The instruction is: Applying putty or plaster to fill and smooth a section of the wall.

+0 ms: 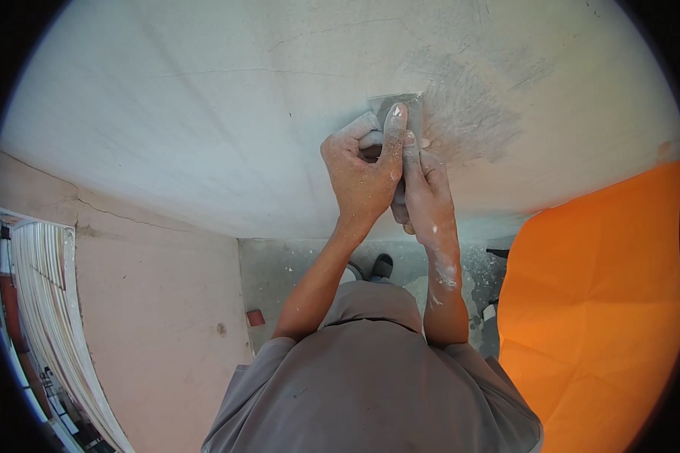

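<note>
Both hands are closed on one putty knife, whose flat grey blade lies against the pale wall. My left hand presses its thumb along the face of the blade, with the fingers curled at its left side. My right hand is wrapped around the lower part of the tool, its thumb pointing up beside the left thumb. The palms and fingers hide most of the handle. White dust and smears coat both hands and my right forearm. A grey scuffed patch marks the wall just right of the blade.
An orange sheet hangs at the right. On the left stands a pinkish side wall with a crack, beside a stack of pale strips. Below, a small red block lies on the speckled grey floor, near my dark shoe.
</note>
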### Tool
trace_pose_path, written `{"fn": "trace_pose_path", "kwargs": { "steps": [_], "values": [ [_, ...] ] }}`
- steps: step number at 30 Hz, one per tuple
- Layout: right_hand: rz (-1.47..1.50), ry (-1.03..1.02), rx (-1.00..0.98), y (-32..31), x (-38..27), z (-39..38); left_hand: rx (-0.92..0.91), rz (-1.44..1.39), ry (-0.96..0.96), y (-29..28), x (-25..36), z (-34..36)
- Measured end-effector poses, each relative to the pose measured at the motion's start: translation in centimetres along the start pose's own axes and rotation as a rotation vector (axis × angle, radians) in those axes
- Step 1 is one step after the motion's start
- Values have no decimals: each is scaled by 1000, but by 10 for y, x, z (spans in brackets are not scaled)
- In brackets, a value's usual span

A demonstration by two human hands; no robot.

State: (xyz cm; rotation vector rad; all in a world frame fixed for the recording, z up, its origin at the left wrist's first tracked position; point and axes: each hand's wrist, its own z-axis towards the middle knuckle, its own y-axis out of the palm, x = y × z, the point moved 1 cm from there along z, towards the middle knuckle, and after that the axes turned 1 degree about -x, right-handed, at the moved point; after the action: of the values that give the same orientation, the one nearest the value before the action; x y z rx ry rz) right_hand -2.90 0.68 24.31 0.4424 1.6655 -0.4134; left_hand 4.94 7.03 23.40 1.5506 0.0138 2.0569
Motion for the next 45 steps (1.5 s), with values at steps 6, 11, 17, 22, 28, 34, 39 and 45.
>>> {"fn": "trace_pose_path", "kwargs": {
  "steps": [6, 11, 17, 22, 28, 34, 39, 45],
  "values": [
    [-10, 4, -4, 0, 20, 1, 25, 14, -38, 1, -9, -11],
    [-14, -109, -3, -2, 3, 5, -4, 2, 19, 5, 10, -3],
    [-40, -59, 0, 0, -10, 0, 35, 1, -21, 3, 2, -3],
    [-16, -50, -5, 2, -2, 1, 43, 38, -15, 1, -3, -7],
    [-34, -50, 7, 0, 7, -3, 38, -7, -31, 2, 3, -8],
    [-49, -56, 41, 2, 2, -5, 21, 13, -38, 3, 3, -1],
    [-49, -73, 14, -3, 11, 2, 19, 37, 17, 4, -5, 0],
    [-103, -15, -18, -8, 10, 0, -19, 49, -42, -2, -17, -9]
  ]
}}
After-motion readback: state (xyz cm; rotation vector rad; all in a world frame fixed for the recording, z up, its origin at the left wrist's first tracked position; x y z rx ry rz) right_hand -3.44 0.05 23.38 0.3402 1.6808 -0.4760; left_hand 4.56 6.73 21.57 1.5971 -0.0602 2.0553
